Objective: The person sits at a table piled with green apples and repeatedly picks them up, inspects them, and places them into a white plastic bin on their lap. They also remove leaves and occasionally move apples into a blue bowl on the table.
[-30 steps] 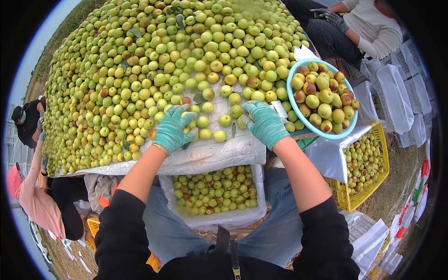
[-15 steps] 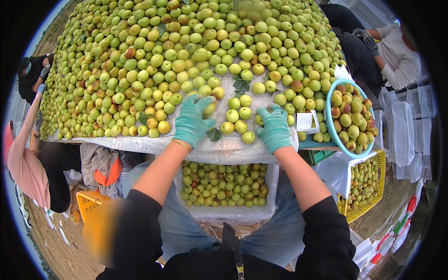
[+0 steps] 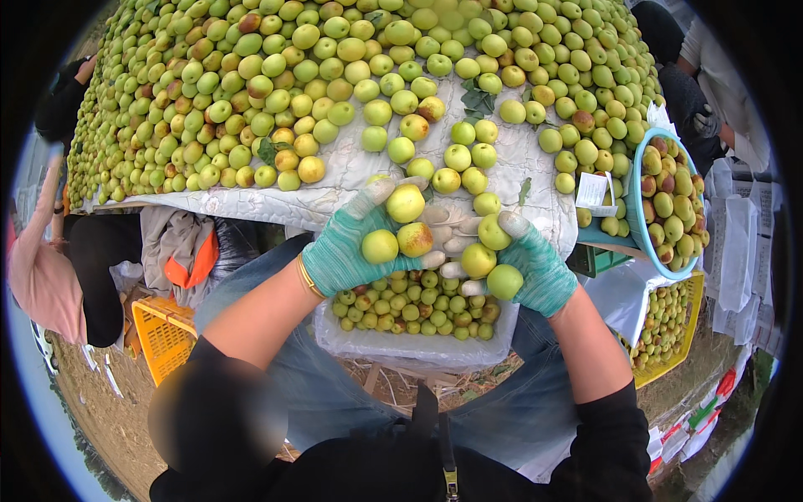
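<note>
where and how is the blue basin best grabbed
Probably by the rim at two opposite points, coming from the wearer's side: the near edge of the basin shows bare, while loose fruit crowds its left. It is round, with no handle in sight, and well filled with fruit, so a one-sided hold might tip it.

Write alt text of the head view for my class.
Gloved left hand and right hand each hold greenish fruits above a fruit-filled, lined container. Ahead, a fruit heap lies on pale cloth, with a blue basin at right.
</note>
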Demonstrator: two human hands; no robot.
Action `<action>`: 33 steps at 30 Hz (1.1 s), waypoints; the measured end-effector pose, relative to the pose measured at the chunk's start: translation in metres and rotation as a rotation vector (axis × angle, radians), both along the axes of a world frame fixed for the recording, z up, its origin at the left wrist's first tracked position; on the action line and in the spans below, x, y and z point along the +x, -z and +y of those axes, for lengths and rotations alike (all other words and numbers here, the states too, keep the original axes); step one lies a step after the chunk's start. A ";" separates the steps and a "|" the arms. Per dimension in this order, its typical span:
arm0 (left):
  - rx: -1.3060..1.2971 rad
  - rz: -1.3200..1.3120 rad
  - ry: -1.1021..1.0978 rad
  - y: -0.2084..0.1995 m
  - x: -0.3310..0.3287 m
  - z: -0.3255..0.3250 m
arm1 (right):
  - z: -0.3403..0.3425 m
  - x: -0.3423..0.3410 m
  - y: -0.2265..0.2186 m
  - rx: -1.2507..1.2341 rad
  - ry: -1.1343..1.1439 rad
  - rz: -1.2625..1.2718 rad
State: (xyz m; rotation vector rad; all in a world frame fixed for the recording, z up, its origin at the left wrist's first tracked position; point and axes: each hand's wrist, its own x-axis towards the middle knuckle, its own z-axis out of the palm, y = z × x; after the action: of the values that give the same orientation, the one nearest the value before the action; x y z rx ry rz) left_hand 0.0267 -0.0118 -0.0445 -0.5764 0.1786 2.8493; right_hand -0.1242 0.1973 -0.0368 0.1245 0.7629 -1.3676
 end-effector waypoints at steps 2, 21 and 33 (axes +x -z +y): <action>-0.031 -0.063 0.026 0.003 0.008 0.003 | 0.003 0.005 0.003 0.014 -0.062 0.055; -0.836 -0.021 0.631 0.013 0.027 0.011 | -0.013 0.045 0.015 -0.032 -0.469 1.318; -2.132 -0.054 0.109 0.006 0.005 -0.032 | -0.007 0.012 0.001 0.099 -0.461 1.808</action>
State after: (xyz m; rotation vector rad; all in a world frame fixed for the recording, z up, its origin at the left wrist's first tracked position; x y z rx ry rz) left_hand 0.0316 -0.0438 -0.0505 -0.7039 2.9180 1.3363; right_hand -0.1118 0.1904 -0.0378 -1.3016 2.1302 -0.6860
